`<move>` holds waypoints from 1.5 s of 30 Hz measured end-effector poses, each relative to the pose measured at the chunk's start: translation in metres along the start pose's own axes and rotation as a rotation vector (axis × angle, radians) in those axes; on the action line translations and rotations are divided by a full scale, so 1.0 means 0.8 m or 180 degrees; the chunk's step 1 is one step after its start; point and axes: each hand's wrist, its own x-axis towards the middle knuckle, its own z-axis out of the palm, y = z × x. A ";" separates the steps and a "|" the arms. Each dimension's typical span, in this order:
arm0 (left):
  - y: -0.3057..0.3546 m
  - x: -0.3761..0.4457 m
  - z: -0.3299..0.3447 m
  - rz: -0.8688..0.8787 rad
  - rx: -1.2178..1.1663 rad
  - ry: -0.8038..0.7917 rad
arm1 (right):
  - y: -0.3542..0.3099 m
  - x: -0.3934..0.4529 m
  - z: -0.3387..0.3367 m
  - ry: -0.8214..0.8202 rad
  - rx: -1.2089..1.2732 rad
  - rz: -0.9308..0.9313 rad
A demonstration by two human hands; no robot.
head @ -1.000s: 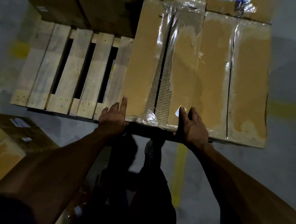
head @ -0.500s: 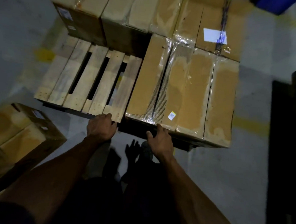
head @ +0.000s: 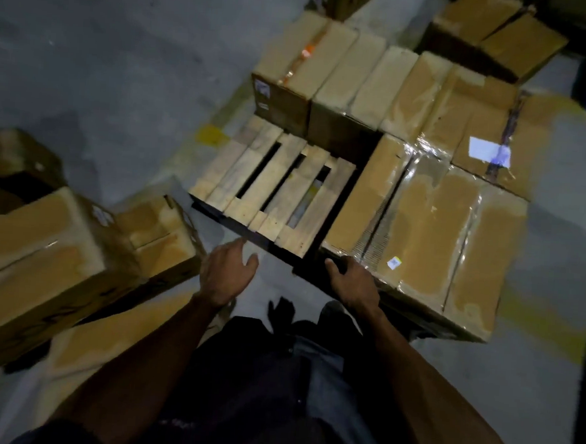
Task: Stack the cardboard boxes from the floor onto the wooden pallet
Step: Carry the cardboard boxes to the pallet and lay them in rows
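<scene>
The wooden pallet (head: 273, 186) lies on the floor ahead, its near left part bare. A large taped cardboard box (head: 428, 237) fills its near right part, and several more boxes (head: 358, 78) stand in a row along the back. My left hand (head: 225, 274) hovers empty, fingers apart, just off the pallet's near edge. My right hand (head: 351, 283) is empty too, fingers loosely curled by the near corner of the large box; contact with it is unclear. On the floor to the left sit a big box (head: 38, 261) and a smaller box (head: 162, 232).
More cardboard boxes (head: 495, 35) stand on the floor beyond the pallet at the upper right. Another dark box (head: 14, 160) lies at the far left. Yellow floor markings (head: 211, 136) run beside the pallet. My legs and shoes (head: 281, 310) are below the hands.
Both hands have come off the large box and drawn back from the pallet. My view has pulled back and swung left, bringing the floor boxes into sight.
</scene>
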 end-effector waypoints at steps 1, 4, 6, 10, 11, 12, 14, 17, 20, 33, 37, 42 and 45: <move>-0.005 -0.007 -0.007 -0.0066 0.0059 0.0026 | -0.009 0.001 -0.006 -0.0041 -0.0072 -0.0064; -0.018 -0.025 -0.027 -0.0395 0.0094 0.0044 | -0.038 0.008 -0.025 -0.0130 -0.0198 -0.0216; -0.023 -0.031 -0.038 -0.0612 0.0057 0.0103 | -0.055 0.017 -0.033 -0.0226 -0.0303 -0.0343; -0.018 -0.032 -0.047 -0.1159 0.0032 0.0231 | -0.084 0.051 -0.042 -0.0562 -0.0659 -0.0673; -0.014 -0.032 -0.046 -0.1324 0.0026 0.0247 | -0.091 0.060 -0.045 -0.0665 -0.0728 -0.0776; -0.009 -0.033 -0.044 -0.1445 0.0065 0.0277 | -0.098 0.070 -0.049 -0.0767 -0.0798 -0.0869; 0.004 -0.035 -0.041 -0.1643 0.0178 0.0412 | -0.112 0.088 -0.058 -0.0930 -0.0959 -0.1077; 0.026 -0.043 -0.034 -0.1816 0.0139 0.0787 | -0.127 0.115 -0.072 -0.1123 -0.1191 -0.1336; 0.041 -0.055 -0.036 -0.1951 -0.0145 0.1132 | -0.145 0.128 -0.082 -0.1292 -0.1333 -0.1522; -0.014 -0.087 -0.063 -0.2714 -0.0312 0.1695 | -0.291 0.108 -0.019 -0.1620 -0.2078 -0.2683; -0.064 -0.077 -0.081 -0.2840 -0.0464 0.1701 | -0.347 0.097 0.024 -0.1709 -0.2146 -0.2854; -0.131 -0.053 -0.124 -0.2980 -0.0824 0.1655 | -0.421 0.081 0.080 -0.1643 -0.2245 -0.3013; -0.176 -0.044 -0.144 -0.3002 -0.1030 0.1659 | -0.465 0.071 0.114 -0.1634 -0.2326 -0.3093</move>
